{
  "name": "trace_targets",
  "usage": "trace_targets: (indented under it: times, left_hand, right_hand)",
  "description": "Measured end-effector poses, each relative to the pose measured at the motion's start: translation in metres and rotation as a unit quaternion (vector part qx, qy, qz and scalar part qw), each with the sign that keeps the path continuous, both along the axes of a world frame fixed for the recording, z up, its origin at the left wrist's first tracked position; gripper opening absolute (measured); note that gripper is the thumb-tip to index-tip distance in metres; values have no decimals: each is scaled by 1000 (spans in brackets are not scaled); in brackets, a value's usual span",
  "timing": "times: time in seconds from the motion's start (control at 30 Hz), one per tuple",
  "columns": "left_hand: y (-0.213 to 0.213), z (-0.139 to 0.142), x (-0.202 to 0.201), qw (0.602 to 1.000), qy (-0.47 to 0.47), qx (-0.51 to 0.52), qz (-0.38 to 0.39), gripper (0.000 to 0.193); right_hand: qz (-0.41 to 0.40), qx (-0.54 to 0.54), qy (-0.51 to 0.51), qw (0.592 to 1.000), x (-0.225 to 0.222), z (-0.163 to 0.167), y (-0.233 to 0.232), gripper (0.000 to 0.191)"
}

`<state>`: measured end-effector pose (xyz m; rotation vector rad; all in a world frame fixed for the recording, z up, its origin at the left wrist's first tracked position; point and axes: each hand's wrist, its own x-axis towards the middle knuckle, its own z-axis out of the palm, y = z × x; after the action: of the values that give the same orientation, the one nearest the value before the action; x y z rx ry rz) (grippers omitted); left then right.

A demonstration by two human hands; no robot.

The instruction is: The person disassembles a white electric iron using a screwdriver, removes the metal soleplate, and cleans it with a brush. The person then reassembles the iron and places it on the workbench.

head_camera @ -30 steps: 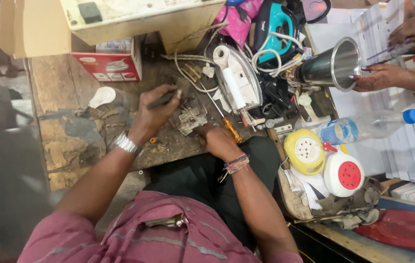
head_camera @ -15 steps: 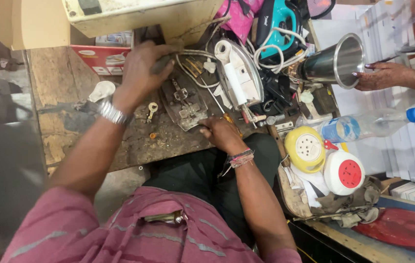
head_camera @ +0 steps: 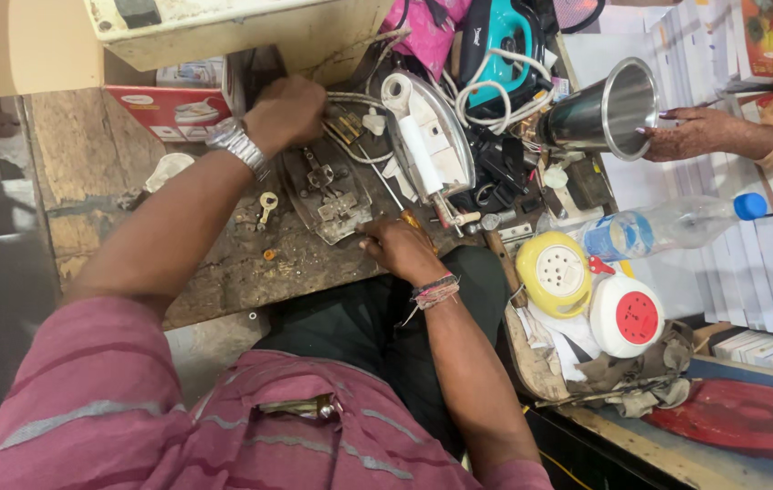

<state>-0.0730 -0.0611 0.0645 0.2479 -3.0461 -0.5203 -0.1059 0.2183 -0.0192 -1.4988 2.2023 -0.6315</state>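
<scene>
The left hand [head_camera: 286, 111] is reaching farther than before, fingers curled shut; the right hand [head_camera: 400, 247] is pinching a screwdriver [head_camera: 393, 201] beside the iron soleplate [head_camera: 327, 191].

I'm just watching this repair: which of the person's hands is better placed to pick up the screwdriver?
Probably the right hand: it rests at the orange screwdriver handle beside the metal iron base. The left hand is farther off, up among the wires.

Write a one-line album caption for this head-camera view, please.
At a cluttered workbench, the left hand reaches among wires while the right hand steadies an iron soleplate.
</scene>
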Motion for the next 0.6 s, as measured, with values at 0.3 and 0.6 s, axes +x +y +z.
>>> trace_targets:
  times: [0.3, 0.6]
  left_hand:
    - [6, 8, -23, 984, 78, -160, 2, 16]
    - [45, -1, -28, 994, 8, -95, -51, 16]
  right_hand:
    - [13, 14, -12, 1000, -3, 0, -2, 33]
    - [0, -12, -31, 999, -2, 0, 1, 32]
